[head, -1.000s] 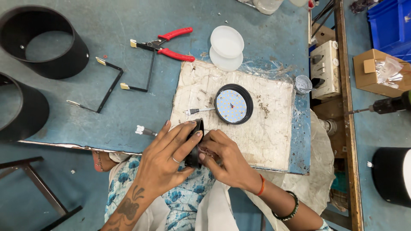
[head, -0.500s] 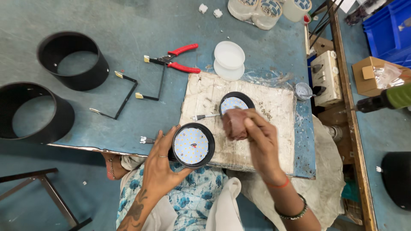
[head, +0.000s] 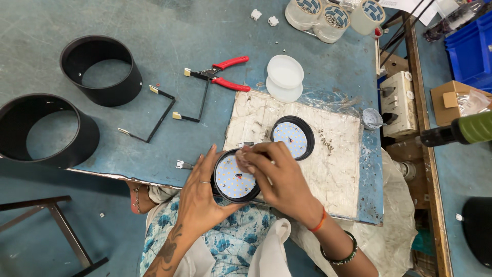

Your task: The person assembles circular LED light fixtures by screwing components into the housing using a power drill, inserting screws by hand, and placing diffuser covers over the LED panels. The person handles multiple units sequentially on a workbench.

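Observation:
My left hand [head: 201, 191] cups a round black lamp housing with a white LED disc [head: 233, 179] face up, at the near edge of the white work pad [head: 338, 174]. My right hand [head: 277, 177] rests on the housing's upper right rim, fingertips pinched together over the disc; whether they hold something small I cannot tell. A second round black housing with an LED disc [head: 292, 137] lies on the pad just beyond my right hand.
Red-handled pliers [head: 223, 74] and bent black metal brackets [head: 161, 110] lie on the blue table. Two large black rings [head: 102, 69] [head: 46, 131] sit at left. White round covers [head: 284, 77], jars [head: 328, 15], a switch box [head: 400, 102] and small screws [head: 325, 143] are nearby.
The lamp housing was turned face up in my left hand. My right hand reached out to the pad near the second housing, then came back onto the held housing's rim.

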